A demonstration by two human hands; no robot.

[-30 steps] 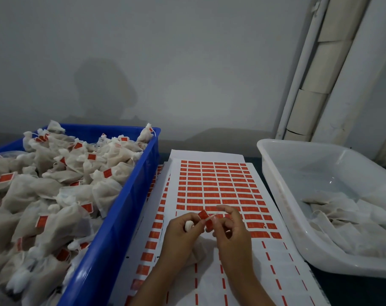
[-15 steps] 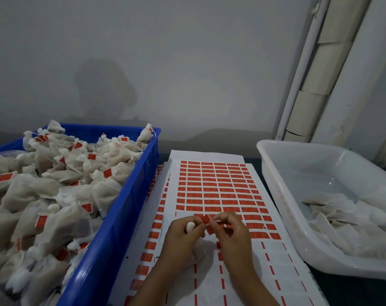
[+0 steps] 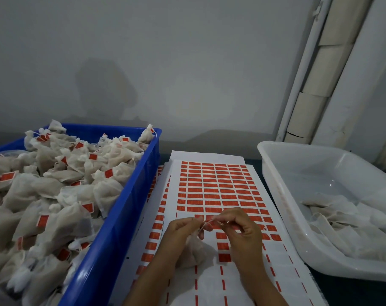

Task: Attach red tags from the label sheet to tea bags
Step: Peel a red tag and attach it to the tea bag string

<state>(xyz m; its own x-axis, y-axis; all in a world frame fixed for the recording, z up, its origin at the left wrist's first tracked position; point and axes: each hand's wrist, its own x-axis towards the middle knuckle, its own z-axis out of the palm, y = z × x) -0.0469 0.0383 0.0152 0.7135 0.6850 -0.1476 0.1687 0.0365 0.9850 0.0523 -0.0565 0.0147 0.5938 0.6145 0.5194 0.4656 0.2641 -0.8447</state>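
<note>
Head view, far left: blue crate point(image 3: 112, 235) heaped with tagged tea bags point(image 3: 61, 188). Centre, the label sheet point(image 3: 212, 188) lies flat, rows of red tags on it. Over its near half, left hand point(image 3: 178, 230) grips a tea bag point(image 3: 193, 253) and pinches its string point(image 3: 204, 225); right hand point(image 3: 242, 230) pinches a red tag point(image 3: 212, 221) at that string, fingertips of both hands meeting. Far right, white tub point(image 3: 282, 195) holding untagged bags point(image 3: 342, 217).

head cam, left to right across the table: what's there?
blue crate of tagged tea bags → label sheet, both hands working over it → white tub holding untagged bags.
</note>
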